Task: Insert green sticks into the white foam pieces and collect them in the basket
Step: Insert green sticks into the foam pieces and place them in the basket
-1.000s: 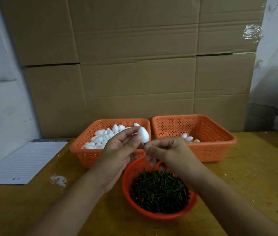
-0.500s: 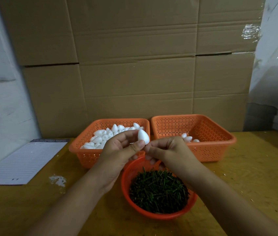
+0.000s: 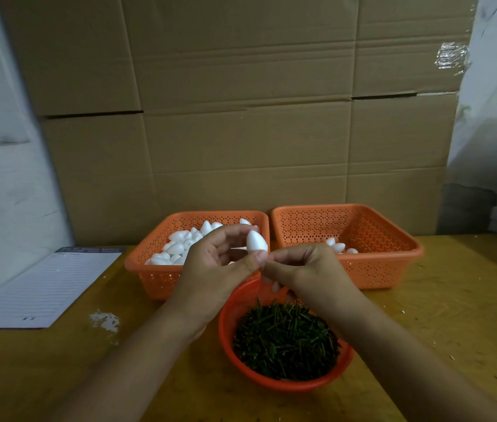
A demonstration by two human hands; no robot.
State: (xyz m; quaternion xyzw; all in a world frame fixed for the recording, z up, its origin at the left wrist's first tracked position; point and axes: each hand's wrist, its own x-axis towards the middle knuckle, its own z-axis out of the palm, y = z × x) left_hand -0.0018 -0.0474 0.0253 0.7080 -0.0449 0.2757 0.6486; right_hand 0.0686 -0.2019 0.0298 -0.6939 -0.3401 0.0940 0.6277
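Your left hand (image 3: 210, 263) holds one foam piece (image 3: 256, 241) between the thumb and the curled fingers, pointed end up, above the near edge of the left basket (image 3: 162, 278). Your right hand (image 3: 305, 269) now touches the left thumb just under the foam; one second ago there was a small gap between the two hands. The right fingers (image 3: 271, 264) are pinched together, but I cannot tell if a stick is between them, it is too small to see. The foam is a little more upright than before.

The left basket is full of white foam pieces (image 3: 180, 246). The right basket (image 3: 378, 269) has only a few pieces (image 3: 339, 247) on its near left side. Both stand in the same places as before, touching side by side at the far part of the table (image 3: 454, 315). The red bowl (image 3: 287, 383) with green sticks (image 3: 283, 342) is near you, under your hands. A lined pad (image 3: 43, 287) lies on the left.
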